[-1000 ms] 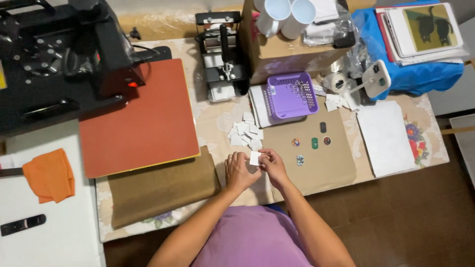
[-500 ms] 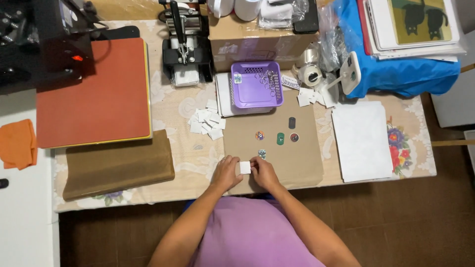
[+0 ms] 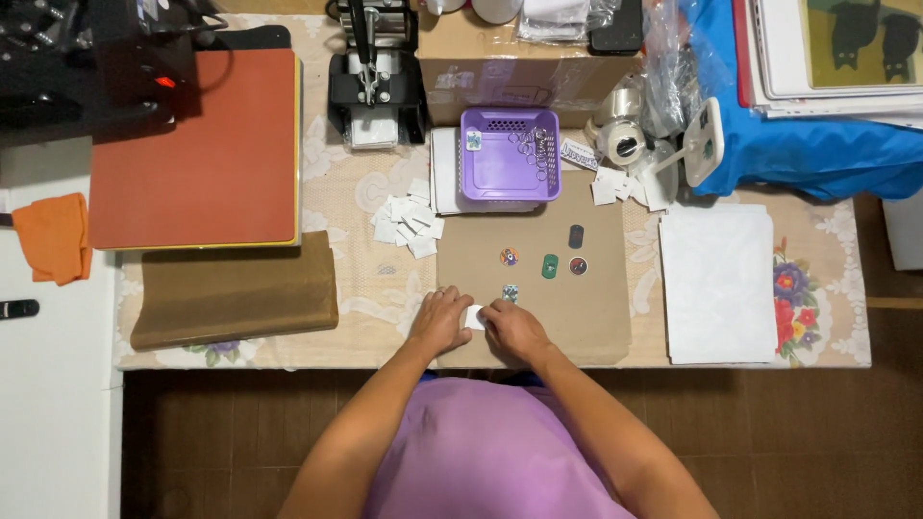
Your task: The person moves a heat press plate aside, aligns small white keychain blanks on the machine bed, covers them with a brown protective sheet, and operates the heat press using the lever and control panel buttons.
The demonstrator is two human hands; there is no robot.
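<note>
Fingers of the left hand and right hand are pinched together on a small white square piece, held between them on the brown sheet, equally near both, with printed pieces at 12 o'clock.

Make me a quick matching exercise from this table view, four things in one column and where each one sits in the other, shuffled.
Things:
1. purple basket
2. orange cloth
3. blue cloth
4. small white piece

Places:
A. far left, off the table mat
B. between the left hand and right hand
C. top right, under a stack of boards
D. centre, above the brown sheet

Pairs: 1-D, 2-A, 3-C, 4-B
</note>
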